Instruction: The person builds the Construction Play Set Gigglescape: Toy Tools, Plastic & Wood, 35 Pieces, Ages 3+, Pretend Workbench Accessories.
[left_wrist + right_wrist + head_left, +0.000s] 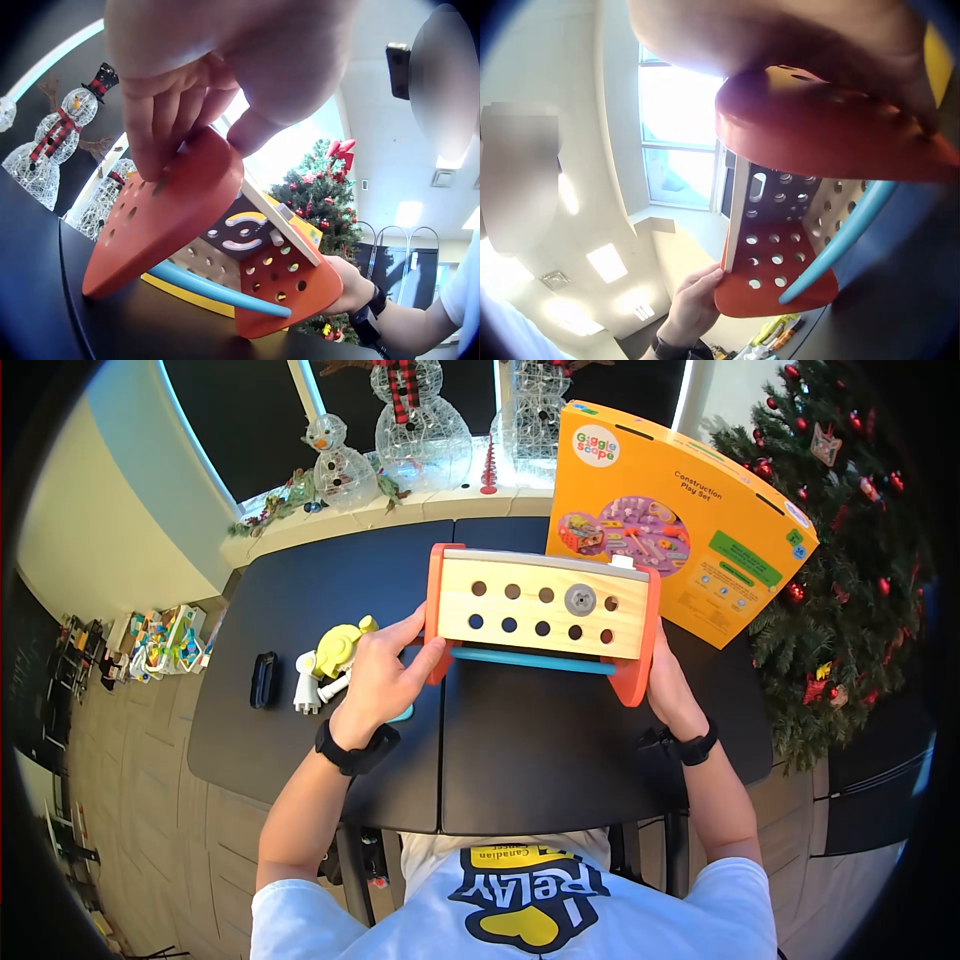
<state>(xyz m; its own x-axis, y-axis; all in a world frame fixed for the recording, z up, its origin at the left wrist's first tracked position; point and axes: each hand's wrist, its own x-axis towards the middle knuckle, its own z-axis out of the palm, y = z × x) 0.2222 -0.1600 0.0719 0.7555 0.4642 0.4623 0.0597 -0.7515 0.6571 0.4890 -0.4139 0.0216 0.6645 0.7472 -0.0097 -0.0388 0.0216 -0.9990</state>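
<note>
The left hand [385, 672] grasps one red end panel [435, 588] of the wooden toy bench [528, 610]; the right hand [673, 685] seems to grip the other (its fingertips are partly hidden). The bench is between them, blue rod [530, 662] at its six o'clock, orange box [740, 510] at two, yellow-and-white toys [338, 650] near nine.

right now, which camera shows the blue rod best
The head view: the blue rod shows unobstructed between both red side panels. Both wrist views show it closer up, but the nearer panel hides one end.
</note>
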